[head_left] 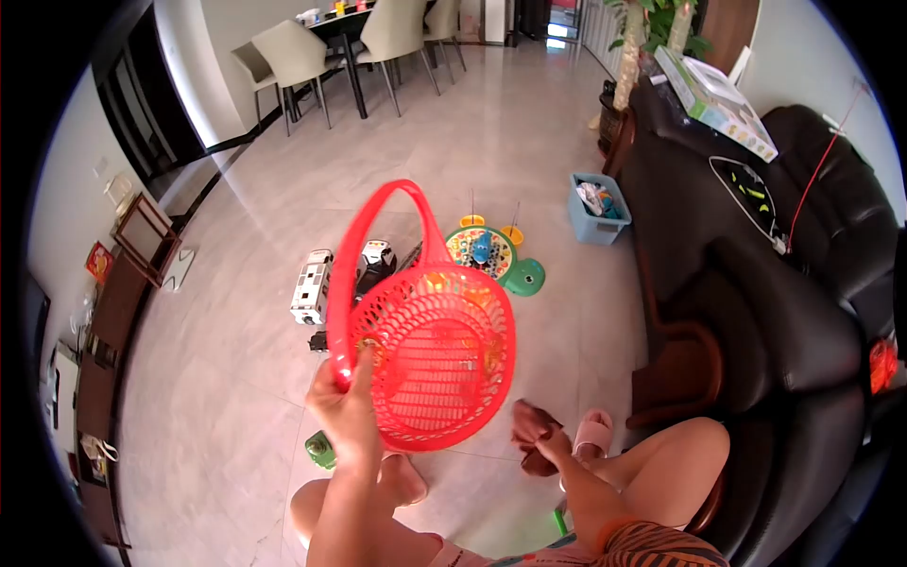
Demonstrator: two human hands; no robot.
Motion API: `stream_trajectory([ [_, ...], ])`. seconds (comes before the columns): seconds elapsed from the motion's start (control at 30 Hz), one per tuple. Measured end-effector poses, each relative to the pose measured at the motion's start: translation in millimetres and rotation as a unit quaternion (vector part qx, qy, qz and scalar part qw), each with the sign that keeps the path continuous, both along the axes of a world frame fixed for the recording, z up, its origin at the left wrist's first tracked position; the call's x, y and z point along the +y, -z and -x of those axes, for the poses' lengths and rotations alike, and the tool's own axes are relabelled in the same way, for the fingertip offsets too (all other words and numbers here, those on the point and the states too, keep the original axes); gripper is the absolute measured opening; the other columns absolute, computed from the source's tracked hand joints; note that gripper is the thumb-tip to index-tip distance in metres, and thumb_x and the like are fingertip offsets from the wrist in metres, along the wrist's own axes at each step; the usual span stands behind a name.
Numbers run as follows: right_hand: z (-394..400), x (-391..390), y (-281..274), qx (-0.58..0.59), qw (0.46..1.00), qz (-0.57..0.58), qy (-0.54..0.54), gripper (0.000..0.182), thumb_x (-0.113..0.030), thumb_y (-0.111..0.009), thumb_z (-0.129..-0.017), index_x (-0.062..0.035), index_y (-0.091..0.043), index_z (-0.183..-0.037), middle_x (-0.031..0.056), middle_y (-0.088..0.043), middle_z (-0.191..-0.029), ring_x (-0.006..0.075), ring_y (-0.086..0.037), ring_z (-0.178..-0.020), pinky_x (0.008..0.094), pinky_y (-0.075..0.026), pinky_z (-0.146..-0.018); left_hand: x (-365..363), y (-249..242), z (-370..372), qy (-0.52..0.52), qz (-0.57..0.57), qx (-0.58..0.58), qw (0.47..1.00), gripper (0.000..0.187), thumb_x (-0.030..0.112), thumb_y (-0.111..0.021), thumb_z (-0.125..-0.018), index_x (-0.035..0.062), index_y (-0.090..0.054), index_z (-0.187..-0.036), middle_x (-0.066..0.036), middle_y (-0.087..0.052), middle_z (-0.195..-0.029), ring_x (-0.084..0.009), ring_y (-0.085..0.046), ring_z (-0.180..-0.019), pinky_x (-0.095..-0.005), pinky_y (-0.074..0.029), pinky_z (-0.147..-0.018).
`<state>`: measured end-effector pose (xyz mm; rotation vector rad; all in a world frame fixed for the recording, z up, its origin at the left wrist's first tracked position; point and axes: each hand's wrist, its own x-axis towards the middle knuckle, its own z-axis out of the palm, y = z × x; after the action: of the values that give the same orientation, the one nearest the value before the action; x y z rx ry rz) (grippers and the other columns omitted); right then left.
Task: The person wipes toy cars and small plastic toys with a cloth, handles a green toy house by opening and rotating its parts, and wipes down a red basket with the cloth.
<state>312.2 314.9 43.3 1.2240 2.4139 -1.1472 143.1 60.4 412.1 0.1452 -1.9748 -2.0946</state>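
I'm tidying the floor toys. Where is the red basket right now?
In the head view, the red basket is lifted off the floor at centre frame, held by its handle in the left hand, in front of the toy vehicles and the round fishing toy.

The left hand grips a red basket by its handle; toys lie at twelve o'clock, the right hand at four.

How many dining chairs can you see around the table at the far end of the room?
3. One chair at the table's left end, one beside it on the near side, one further right. A fourth may show partly behind it.
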Motion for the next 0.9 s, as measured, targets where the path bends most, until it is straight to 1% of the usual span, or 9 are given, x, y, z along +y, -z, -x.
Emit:
stream_trajectory([
  [0.1, 10, 36, -42, -0.009, 0.974, -0.079, 0.212, 0.058, -0.031, -0.063, -0.069, 0.0074, -0.054, -0.111, 0.0262, -0.059, -0.109, 0.0379, -0.057, -0.104, 0.0390, -0.045, -0.088, 11, 9, -2, 0.018, -0.010, -0.004, 1.000, 0.006, 0.002, -0.066, -0.079, 0.0007, -0.062, -0.075, 0.005, -0.052, -0.061, -0.0021, -0.041, -0.054, -0.0205, -0.033, -0.048],
  [0.17, 34, 126, 29, 0.070, 0.934, 0.007, 0.351, 0.063, -0.037, -0.068, -0.068, 0.0011, -0.054, -0.117, 0.0153, -0.061, -0.100, 0.0260, -0.056, -0.090, 0.0363, -0.045, -0.083, 13, 37, 2, 0.020, 0.014, 0.034, 0.999, 0.010, 0.003, -0.068, -0.076, 0.0011, -0.060, -0.072, 0.003, -0.050, -0.059, -0.0029, -0.039, -0.052, -0.0228, -0.032, -0.046],
  [0.2, 47, 142, 6, 0.230, 0.896, 0.025, 0.378, 0.066, -0.030, -0.067, -0.068, 0.0038, -0.050, -0.122, 0.0160, -0.059, -0.107, 0.0259, -0.055, -0.093, 0.0357, -0.045, -0.084, 16, 42, 2, 0.019, 0.034, 0.044, 0.998, 0.012, 0.004, -0.069, -0.076, 0.0008, -0.058, -0.071, 0.002, -0.050, -0.057, -0.0037, -0.039, -0.051, -0.0242, -0.032, -0.045],
  [0.27, 79, 123, -139, 0.376, 0.877, -0.010, 0.299, 0.056, -0.014, -0.063, -0.069, 0.0039, -0.051, -0.120, 0.0129, -0.058, -0.111, 0.0245, -0.054, -0.096, 0.0350, -0.044, -0.084, 24, 36, -5, 0.035, 0.058, 0.050, 0.996, 0.016, 0.007, -0.071, -0.075, 0.0006, -0.057, -0.069, 0.000, -0.050, -0.054, -0.0060, -0.039, -0.048, -0.0270, -0.033, -0.044],
  [0.3, 92, 163, -122, 0.433, 0.867, -0.051, 0.242, 0.050, -0.012, -0.063, -0.069, 0.0027, -0.054, -0.116, 0.0120, -0.059, -0.110, 0.0235, -0.055, -0.095, 0.0351, -0.045, -0.082, 26, 29, -9, 0.053, 0.065, 0.049, 0.995, 0.019, 0.009, -0.072, -0.074, 0.0005, -0.057, -0.068, -0.001, -0.050, -0.052, -0.0075, -0.039, -0.047, -0.0283, -0.034, -0.044],
  [0.43, 107, 103, -264, 0.452, 0.889, 0.071, 0.000, 0.047, -0.009, -0.062, -0.069, 0.0022, -0.055, -0.114, 0.0113, -0.062, -0.106, 0.0204, -0.058, -0.098, 0.0337, -0.045, -0.085, 32, 29, -19, 0.044, 0.125, 0.118, 0.984, 0.030, 0.024, -0.076, -0.072, 0.0028, -0.057, -0.066, -0.010, -0.052, -0.051, -0.0195, -0.048, -0.042, -0.0335, -0.039, -0.044],
  [0.57, 95, -5, -296, 0.402, 0.869, -0.160, -0.242, 0.045, -0.008, -0.063, -0.071, -0.0002, -0.054, -0.115, 0.0179, -0.058, -0.112, 0.0288, -0.058, -0.102, 0.0382, -0.046, -0.087, 36, 13, -46, 0.127, 0.143, 0.122, 0.974, 0.029, 0.019, -0.077, -0.073, 0.0009, -0.056, -0.065, -0.007, -0.051, -0.053, -0.0122, -0.041, -0.044, -0.0305, -0.036, -0.043],
  [0.7, 88, -104, -322, 0.343, 0.797, -0.133, -0.480, 0.045, -0.009, -0.062, -0.069, -0.0027, -0.055, -0.113, 0.0203, -0.056, -0.110, 0.0334, -0.057, -0.102, 0.0411, -0.045, -0.088, 33, 1, -69, 0.212, 0.006, 0.126, 0.969, 0.033, 0.018, -0.079, -0.072, 0.0007, -0.052, -0.062, -0.004, -0.046, -0.051, -0.0076, -0.039, -0.048, -0.0260, -0.036, -0.044],
  [0.9, 151, -47, -272, 0.280, 0.786, -0.315, -0.451, 0.041, -0.006, -0.059, -0.067, -0.0072, -0.056, -0.108, 0.0172, -0.056, -0.105, 0.0342, -0.057, -0.095, 0.0419, -0.048, -0.079, 21, -11, -75, 0.279, 0.010, 0.224, 0.934, 0.028, 0.013, -0.078, -0.072, 0.0023, -0.054, -0.063, -0.005, -0.047, -0.052, -0.0096, -0.044, -0.044, -0.0267, -0.036, -0.041],
])
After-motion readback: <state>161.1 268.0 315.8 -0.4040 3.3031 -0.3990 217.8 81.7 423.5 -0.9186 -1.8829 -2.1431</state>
